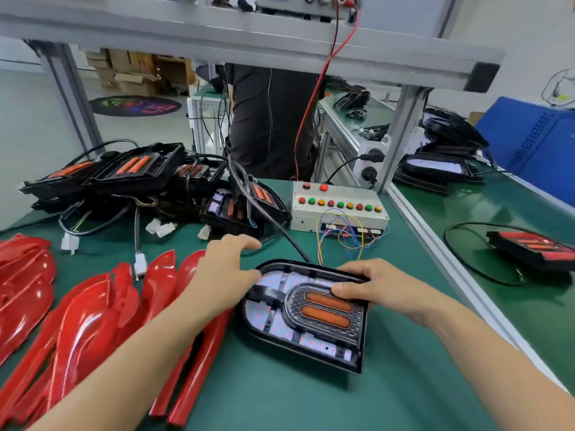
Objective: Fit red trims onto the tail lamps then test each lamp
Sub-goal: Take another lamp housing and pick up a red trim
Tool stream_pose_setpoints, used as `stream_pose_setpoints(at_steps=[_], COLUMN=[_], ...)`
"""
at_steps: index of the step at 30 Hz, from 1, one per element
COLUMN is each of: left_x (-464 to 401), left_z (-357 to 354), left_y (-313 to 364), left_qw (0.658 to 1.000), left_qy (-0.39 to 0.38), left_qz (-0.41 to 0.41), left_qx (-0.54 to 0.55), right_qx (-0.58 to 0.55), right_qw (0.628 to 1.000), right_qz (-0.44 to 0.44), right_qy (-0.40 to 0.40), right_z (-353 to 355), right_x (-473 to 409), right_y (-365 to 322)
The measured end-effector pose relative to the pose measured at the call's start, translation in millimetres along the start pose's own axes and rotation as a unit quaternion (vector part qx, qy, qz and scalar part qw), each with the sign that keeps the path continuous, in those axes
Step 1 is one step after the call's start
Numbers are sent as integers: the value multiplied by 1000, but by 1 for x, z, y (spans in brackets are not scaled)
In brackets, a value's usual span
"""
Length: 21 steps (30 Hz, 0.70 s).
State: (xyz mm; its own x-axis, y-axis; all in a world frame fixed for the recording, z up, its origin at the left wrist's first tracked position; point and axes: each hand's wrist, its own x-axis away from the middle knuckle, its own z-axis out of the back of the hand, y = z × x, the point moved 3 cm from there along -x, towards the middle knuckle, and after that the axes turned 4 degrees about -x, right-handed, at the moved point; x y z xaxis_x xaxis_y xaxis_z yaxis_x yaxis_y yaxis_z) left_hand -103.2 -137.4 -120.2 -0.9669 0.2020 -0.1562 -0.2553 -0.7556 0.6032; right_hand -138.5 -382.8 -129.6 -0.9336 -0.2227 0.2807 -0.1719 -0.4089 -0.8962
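You had one tail lamp (306,315) lying flat on the green table (389,384), right in front of you. It had no red trim on it. Small red lights glowed on its white parts, and two orange bars sat in its middle.

Your right hand (370,286) held the lamp's far right edge, with the fingers curled over the black rim and the thumb lying on the ribbed part beside the top orange bar. Your left hand (225,273) lay at the lamp's left end. Its fingers were spread and loose, and I could not tell if it gripped anything.

The red trims (84,315) lay in a heap on the table to your left. A pile of other tail lamps (130,175) with wires sat behind them. A grey test box (337,209) with colored buttons stood just behind the lamp.
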Motion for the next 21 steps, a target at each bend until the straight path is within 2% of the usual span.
stream_pose_setpoints(at_steps=[3, 6, 9, 14, 15, 19, 21], left_x=[9, 20, 32, 36, 37, 43, 47], left_z=[-7, -15, -29, -36, -35, -34, -35], left_y=[6, 15, 17, 7, 6, 5, 7], left_qw=[998, 988, 964, 961, 962, 958, 950], left_qy=[-53, -109, -175, -167, -163, -167, -165], left_qz=[-4, -68, -137, -157, -157, -178, -208], left_qx=[-30, -86, -146, -156, -150, -152, -163], right_qx=[-4, -18, -22, -52, -56, 5, 13], right_qw=[1000, 999, 998, 996, 994, 962, 957], right_qz=[1, 13, 26, 21, 11, -43, -74], right_qy=[20, 40, 57, 75, 96, 270, 281], right_z=[-4, -9, -14, -17, -14, 10, 13], right_x=[4, 8, 11, 16, 16, 11, 4], right_y=[0, 1, 3, 10, 12, 21, 25])
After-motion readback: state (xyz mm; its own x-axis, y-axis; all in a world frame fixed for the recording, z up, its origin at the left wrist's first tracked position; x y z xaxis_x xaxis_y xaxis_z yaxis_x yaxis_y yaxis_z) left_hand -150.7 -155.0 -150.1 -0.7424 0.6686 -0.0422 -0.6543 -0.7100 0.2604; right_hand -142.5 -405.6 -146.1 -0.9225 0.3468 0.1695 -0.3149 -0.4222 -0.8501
